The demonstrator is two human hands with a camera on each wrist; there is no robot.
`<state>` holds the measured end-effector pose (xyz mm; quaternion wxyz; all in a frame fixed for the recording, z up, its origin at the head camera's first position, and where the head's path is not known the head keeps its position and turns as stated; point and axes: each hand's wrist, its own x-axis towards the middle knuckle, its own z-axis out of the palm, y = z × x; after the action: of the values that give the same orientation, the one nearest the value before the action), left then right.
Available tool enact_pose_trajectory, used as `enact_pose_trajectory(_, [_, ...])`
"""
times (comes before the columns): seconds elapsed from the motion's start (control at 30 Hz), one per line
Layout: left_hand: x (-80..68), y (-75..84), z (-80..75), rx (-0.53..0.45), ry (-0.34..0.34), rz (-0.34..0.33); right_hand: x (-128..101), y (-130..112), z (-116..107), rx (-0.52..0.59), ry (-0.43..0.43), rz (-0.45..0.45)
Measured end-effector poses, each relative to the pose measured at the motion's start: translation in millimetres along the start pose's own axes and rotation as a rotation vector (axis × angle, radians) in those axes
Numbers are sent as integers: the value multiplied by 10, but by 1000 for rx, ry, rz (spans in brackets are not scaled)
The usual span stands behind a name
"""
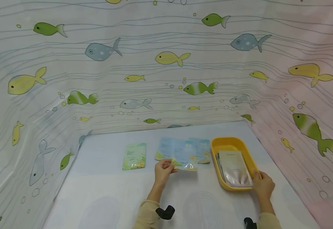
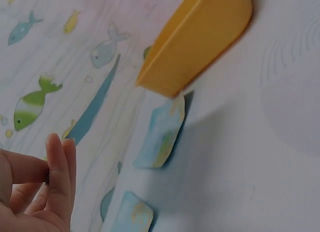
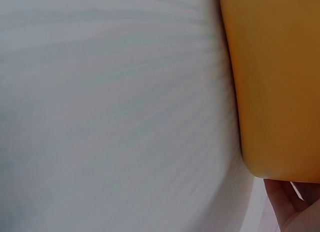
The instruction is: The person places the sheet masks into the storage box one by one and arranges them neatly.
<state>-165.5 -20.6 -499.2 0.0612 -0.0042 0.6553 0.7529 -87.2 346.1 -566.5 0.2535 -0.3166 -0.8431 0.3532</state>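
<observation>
My left hand pinches a blue sachet by its lower left corner. The left wrist view has this sachet nearly edge-on, raised above the table beyond the fingertips. Behind it in the head view lie two more blue sachets, one to the left and one to the right, both partly covered. My right hand grips the rim of a yellow tray near its front right corner. Inside the tray lie several flat packets, a beige sachet on top.
A green sachet lies flat on the table, left of the blue ones. The white table meets a fish-patterned cloth at its back and sides. Black straps sit at the wrists.
</observation>
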Motion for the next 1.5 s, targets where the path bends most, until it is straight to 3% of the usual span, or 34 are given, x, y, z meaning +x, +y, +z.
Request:
enact_pose_trajectory(0.27, [-54,200,385,14,-44,20,10,-58,12,-4,-7,0])
enact_pose_trajectory(0.6, [-12,160,793,-7,-99,33,16,-105,57,3,-32,3])
enact_pose_trajectory(0.8, [4,58,1028,-2,-110,9,10,-118,29,1,-31,7])
enact_pose_trajectory(1.03, [162,-381,1344,51,-99,-2,-27,-119,-17,-4,-19,11])
enact_pose_trajectory(1.17, [157,-439,1514,31,-107,-21,-35,-111,-22,-1,-10,3])
enact_pose_trajectory(1.5, [106,-511,1836,127,-155,-67,-34,-85,-22,6,-24,34])
